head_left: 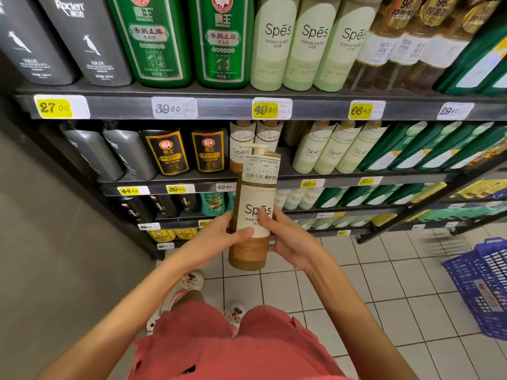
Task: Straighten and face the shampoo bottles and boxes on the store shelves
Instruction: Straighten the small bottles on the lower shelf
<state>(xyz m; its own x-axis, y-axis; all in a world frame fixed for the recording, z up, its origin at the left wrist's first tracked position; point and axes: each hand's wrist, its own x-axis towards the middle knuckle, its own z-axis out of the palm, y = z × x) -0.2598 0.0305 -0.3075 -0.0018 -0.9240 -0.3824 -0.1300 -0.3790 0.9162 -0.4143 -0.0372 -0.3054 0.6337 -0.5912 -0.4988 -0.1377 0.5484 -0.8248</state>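
Observation:
A brown and cream Spes pump bottle (255, 198) is held upright in front of the shelves, off the shelf, label facing me. My left hand (219, 237) grips its left side with the thumb across the label. My right hand (288, 237) grips the right side, thumb on the label. Two matching brown Spes bottles (247, 144) stand on the second shelf (288, 176) right behind it, with a dark gap to their right. Pale green Spes bottles (334, 152) stand further right on that shelf.
Top shelf (219, 108) carries grey Roclen bottles (82, 42), green Bawang bottles (186, 39), pale green Spes bottles (307, 42) and amber bottles (397, 50). Black Bawang bottles (186, 152) stand left of the gap. A blue basket (482, 283) sits on the tiled floor at right.

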